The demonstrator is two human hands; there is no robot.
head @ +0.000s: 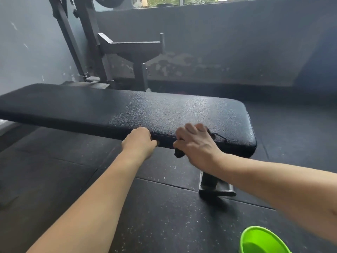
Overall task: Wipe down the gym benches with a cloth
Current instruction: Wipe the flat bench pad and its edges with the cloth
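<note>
A long black padded bench runs across the middle of the view from left to right. My right hand holds a dark cloth against the bench's near edge close to its right end; a bit of the cloth hangs below the pad and another bit shows past my fingers on top. My left hand grips the near edge of the pad just left of the right hand, with its fingers curled over the top of the pad.
A bright green bucket stands on the rubber floor at the bottom right. The bench's metal foot sits below my right forearm. A dark metal rack rises behind the bench against the wall.
</note>
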